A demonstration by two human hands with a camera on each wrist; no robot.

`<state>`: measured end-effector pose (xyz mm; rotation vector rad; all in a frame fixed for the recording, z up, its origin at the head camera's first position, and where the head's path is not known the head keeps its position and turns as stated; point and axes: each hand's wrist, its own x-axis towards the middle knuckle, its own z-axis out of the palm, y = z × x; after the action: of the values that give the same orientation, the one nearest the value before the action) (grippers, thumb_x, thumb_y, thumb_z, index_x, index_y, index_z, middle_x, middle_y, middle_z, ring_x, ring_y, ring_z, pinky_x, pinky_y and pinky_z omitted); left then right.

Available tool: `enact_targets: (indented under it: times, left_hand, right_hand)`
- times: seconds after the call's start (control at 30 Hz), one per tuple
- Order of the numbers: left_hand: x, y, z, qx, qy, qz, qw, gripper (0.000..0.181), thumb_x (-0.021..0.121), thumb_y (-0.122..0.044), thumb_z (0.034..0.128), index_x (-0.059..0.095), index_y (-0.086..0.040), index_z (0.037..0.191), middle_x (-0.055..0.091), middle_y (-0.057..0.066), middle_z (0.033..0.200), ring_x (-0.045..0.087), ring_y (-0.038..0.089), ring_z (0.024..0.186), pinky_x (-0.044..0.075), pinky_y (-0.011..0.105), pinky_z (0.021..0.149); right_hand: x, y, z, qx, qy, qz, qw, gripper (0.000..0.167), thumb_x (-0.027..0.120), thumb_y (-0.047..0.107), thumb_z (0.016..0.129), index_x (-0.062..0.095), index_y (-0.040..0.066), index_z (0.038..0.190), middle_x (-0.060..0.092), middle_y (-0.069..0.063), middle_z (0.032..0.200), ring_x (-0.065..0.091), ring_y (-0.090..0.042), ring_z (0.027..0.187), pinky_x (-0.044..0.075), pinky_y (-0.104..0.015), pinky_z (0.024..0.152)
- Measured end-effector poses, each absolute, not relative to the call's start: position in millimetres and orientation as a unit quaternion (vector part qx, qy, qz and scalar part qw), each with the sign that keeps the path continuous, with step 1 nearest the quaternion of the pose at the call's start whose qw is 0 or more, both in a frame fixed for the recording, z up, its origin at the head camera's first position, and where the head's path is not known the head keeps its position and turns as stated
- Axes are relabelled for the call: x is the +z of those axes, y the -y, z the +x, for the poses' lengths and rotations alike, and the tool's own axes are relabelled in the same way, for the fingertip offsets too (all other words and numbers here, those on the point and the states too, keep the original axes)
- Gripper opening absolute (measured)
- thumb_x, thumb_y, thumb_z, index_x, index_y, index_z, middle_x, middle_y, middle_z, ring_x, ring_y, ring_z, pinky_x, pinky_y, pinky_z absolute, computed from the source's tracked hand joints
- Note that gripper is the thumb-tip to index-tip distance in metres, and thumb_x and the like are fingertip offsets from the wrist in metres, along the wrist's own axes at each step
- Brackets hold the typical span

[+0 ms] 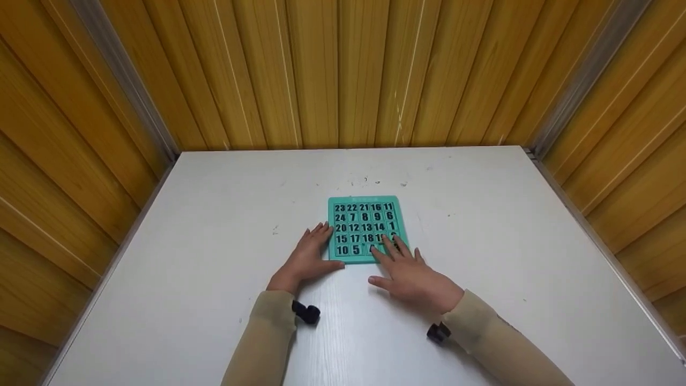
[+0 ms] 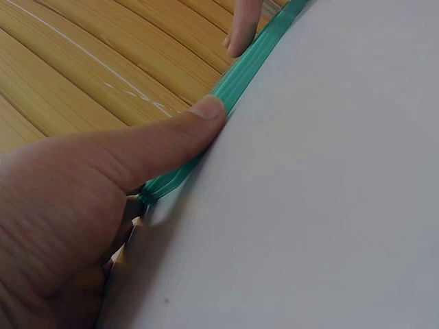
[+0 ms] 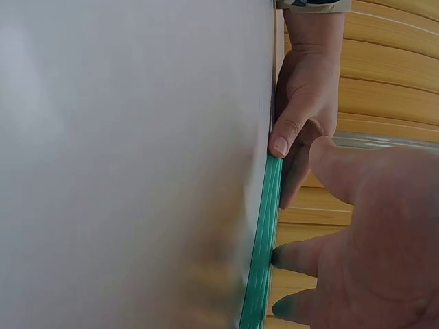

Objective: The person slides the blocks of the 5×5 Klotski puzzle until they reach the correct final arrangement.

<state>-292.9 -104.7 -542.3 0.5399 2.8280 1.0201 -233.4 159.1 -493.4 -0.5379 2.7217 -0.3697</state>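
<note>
At the left, wood-patterned tan panels [image 1: 80,177] with long grooves stand beside the left edge of the white, faintly grained desk [image 1: 214,214], which has small dark scuffs. A beige fabric sleeve [image 1: 261,343] with a small black wrist camera [image 1: 308,313] leads to the left hand [image 1: 306,260]. Its fingers lie fairly straight and close together along the left side of a turquoise, flat, round-cornered plastic number board [image 1: 364,199], its thumb against the near edge; bracketing that corner probably keeps the board from sliding.

The board lies flat around the desk's middle, well apart from its left and right edges, squared roughly to the far edge. It frames rows of square turquoise tiles [image 1: 366,227] with bold black numerals.

The right hand [image 1: 415,276] reaches over the board's near right corner, fingers spread, tips over the lower tiles, thumb held apart above the desk; this posture seems suited to pushing tiles. Which fingertips press cannot be told. Some numerals are hidden beneath them. Another beige fabric sleeve [image 1: 504,338] follows, towards the desk's right edge.
</note>
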Motion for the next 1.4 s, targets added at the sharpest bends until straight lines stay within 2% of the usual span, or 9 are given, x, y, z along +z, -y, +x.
enact_targets:
  times: [0.6,1.17,1.4]
  left_hand:
    - [-541.3,106.9,-292.9,0.346,-0.919,0.183,0.043,0.099,0.087,-0.041,0.0806,0.038,-0.006,0.159,0.031,0.012,0.169,0.019,0.027,0.161,0.007,0.045,0.135]
    - [-540.1,105.2,-292.0,0.335,-0.923,0.184,0.044,0.097,0.085,-0.044,0.0817,0.038,-0.008,0.159,0.032,0.012,0.169,0.019,0.029,0.161,0.007,0.047,0.135]
    - [-539.9,105.5,-292.7,0.324,-0.925,0.194,0.038,0.098,0.085,-0.044,0.0822,0.038,-0.005,0.158,0.033,0.015,0.168,0.021,0.031,0.160,0.009,0.049,0.135]
  right_hand:
    - [-493.4,-176.8,-232.2,-0.138,-0.961,-0.166,0.171,0.080,0.051,0.061,0.101,0.023,0.023,0.165,-0.002,-0.011,0.176,-0.010,-0.038,0.162,0.005,-0.074,0.126]
    - [-493.3,-133.2,-232.5,-0.131,-0.955,-0.203,0.170,0.085,0.046,0.066,0.101,0.013,0.024,0.167,-0.006,-0.007,0.176,-0.011,-0.035,0.162,0.004,-0.072,0.127]
    - [-495.4,-120.0,-233.6,-0.116,-0.956,-0.201,0.179,0.088,0.045,0.068,0.100,0.010,0.024,0.167,-0.008,-0.005,0.175,-0.013,-0.034,0.161,0.000,-0.072,0.127]
